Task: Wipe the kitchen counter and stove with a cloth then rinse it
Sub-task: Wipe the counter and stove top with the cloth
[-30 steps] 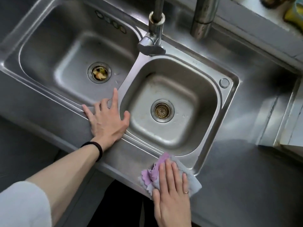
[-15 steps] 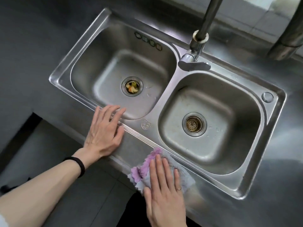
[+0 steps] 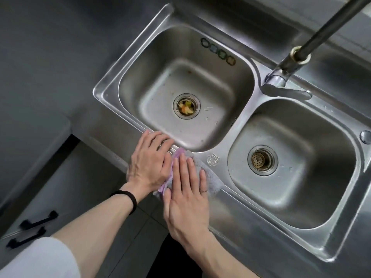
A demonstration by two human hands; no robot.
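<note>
Grey matt kitchen counter (image 3: 40, 57): one. Stainless-steel double-bowl sink (image 3: 104, 93): set into it.

Right hand (image 3: 186, 197): flat, fingers straight, pressing a purple-and-grey fleecy cloth (image 3: 210, 177) on the sink's front rim. The cloth has slid left, from the right bowl to the left.

Left hand (image 3: 150, 159): flat, now touching the cloth. Rim-wiping seems nearly finished; rinse outstanding.

Coloured stickers (image 3: 217, 51), round stamped emblem (image 3: 212, 159): illegible.

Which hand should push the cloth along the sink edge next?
The right hand: it lies flat on top of the cloth, fingers straight. The left hand only rests on the sink rim beside it.
</note>
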